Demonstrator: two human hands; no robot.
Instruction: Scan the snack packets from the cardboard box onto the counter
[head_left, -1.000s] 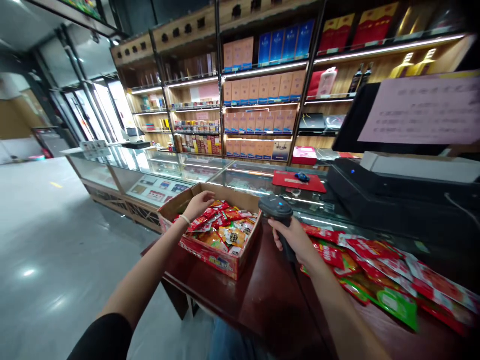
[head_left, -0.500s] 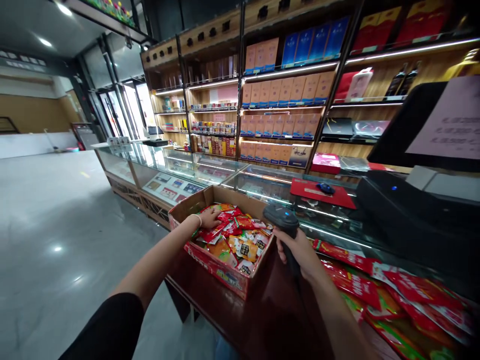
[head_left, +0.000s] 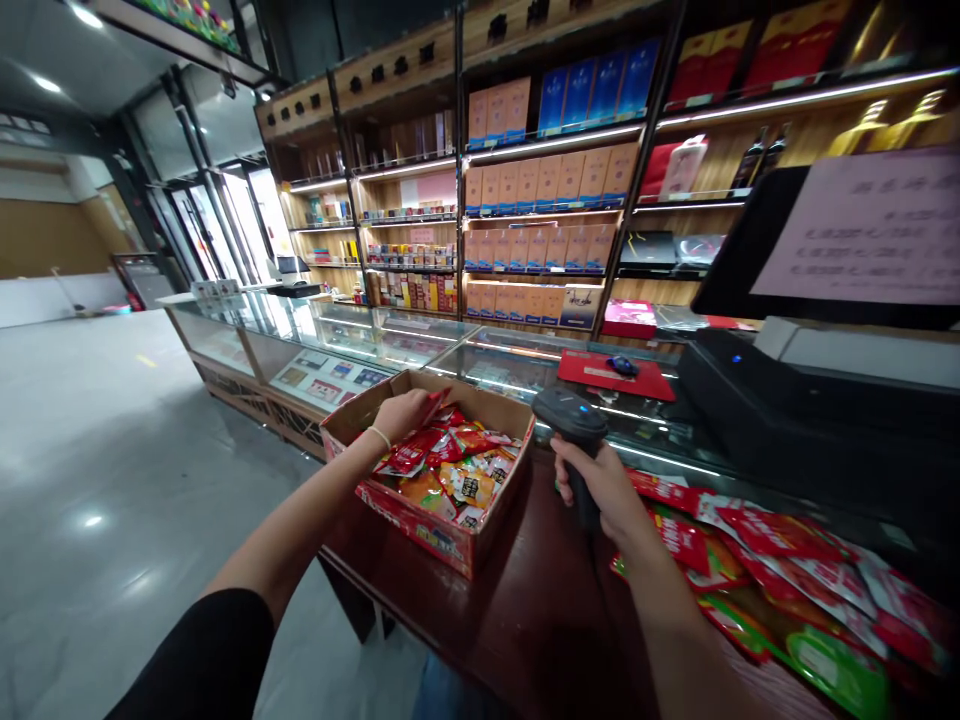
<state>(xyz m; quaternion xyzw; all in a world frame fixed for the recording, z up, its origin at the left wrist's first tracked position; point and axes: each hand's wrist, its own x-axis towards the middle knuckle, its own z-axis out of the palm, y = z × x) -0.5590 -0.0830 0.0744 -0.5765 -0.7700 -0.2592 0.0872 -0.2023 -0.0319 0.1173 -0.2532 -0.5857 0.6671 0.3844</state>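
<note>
A cardboard box full of red and orange snack packets stands on the dark wooden counter. My left hand reaches into the box at its far left side, fingers closed on a red packet lifted a little above the heap. My right hand is wrapped round the grip of a black barcode scanner, held upright just right of the box. Several red and green packets lie spread on the counter to the right of that hand.
A black till with a screen stands at the right, behind the loose packets. Glass display cases run back to the left, with a red mat on one. Shelves of boxed goods fill the wall. Open grey floor lies left.
My left hand has risen from among the packets with a red packet pinched in it. The right hand with the scanner has stayed beside the box; the camera has swung slightly.
</note>
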